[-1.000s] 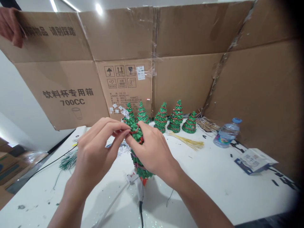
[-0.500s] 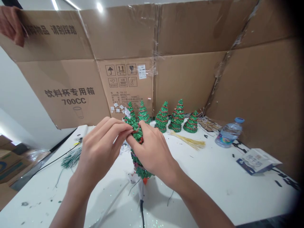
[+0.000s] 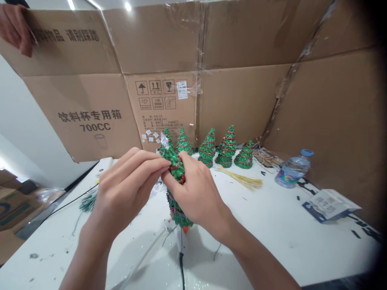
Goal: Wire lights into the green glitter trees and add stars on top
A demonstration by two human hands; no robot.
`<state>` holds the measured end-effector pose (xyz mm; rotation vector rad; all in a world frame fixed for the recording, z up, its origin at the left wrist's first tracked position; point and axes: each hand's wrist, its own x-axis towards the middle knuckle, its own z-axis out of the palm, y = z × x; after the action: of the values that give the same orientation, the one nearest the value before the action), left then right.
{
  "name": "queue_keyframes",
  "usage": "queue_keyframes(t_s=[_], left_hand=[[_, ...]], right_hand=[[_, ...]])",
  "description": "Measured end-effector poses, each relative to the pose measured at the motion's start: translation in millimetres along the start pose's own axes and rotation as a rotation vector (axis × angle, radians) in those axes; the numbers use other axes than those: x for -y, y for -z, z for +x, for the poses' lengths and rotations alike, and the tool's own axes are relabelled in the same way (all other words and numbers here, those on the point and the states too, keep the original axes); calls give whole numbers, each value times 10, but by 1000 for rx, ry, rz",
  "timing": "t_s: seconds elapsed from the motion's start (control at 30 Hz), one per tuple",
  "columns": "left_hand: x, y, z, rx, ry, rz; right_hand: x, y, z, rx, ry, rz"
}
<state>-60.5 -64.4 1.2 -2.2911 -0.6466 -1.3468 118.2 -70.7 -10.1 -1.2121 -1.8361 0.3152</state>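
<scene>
A green beaded Christmas tree point(image 3: 177, 201) with red and purplish trim stands upright in front of me, its middle partly covered by my hands. My right hand point(image 3: 193, 189) is wrapped round its right side, thumb and forefinger near the red garland point(image 3: 180, 161). From the left, my left hand point(image 3: 130, 185) reaches over with fingertips pinched together at the garland's edge; what lies between them is mostly hidden. A clear crystal-like piece point(image 3: 165, 141) shows at the treetop. Below the tree lies a white tool point(image 3: 181, 241) with an orange tip and black cord, perhaps a glue gun.
Several finished-looking small trees point(image 3: 226, 147) line the back, before a cardboard wall point(image 3: 242, 96). Yellow wires point(image 3: 242, 178), a water bottle point(image 3: 292, 169) and a white-and-blue packet point(image 3: 329, 204) lie right. Green wires point(image 3: 87, 200) lie left. Another person's hand point(image 3: 16, 30) holds the cardboard.
My left hand has tilted slightly, its wrist shifting left, while the fingertips stay at the tree. My right hand keeps its grip. The view has shifted a little.
</scene>
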Motion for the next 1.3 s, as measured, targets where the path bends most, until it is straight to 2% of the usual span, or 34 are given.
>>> queue_keyframes(t_s=[0.13, 0.4, 0.5, 0.57, 0.63, 0.8, 0.87, 1.0, 1.1, 1.23, 1.3], left_hand=[[26, 12, -7, 2, -55, -35], [97, 11, -12, -85, -240, -108], [114, -5, -26, -92, -251, -102], [115, -31, -38, -108, -195, -150], [103, -67, -42, -155, -83, -262], [50, -134, -8, -363, 244, -579], [45, -136, -8, -314, 352, -668], [39, -130, -49, -105, 545, -827], [-13, -134, -63, -56, 596, -865], [-144, -111, -19, -201, 531, -723], [-199, -83, 10, -229, 479, -594]], right_hand=[[-2, 2, -18, -1, 0, 44], [49, 23, -97, -10, 59, 214], [42, 22, -88, -18, 55, 226], [32, 26, -69, -30, 52, 220], [28, 38, -49, -49, 64, 228], [47, 72, -36, -54, 70, 284], [54, 73, -46, -31, 57, 305], [52, 56, -58, 9, 58, 318], [46, 46, -58, 17, 93, 325], [44, 42, -58, 14, 76, 315], [44, 37, -56, 13, 83, 307]])
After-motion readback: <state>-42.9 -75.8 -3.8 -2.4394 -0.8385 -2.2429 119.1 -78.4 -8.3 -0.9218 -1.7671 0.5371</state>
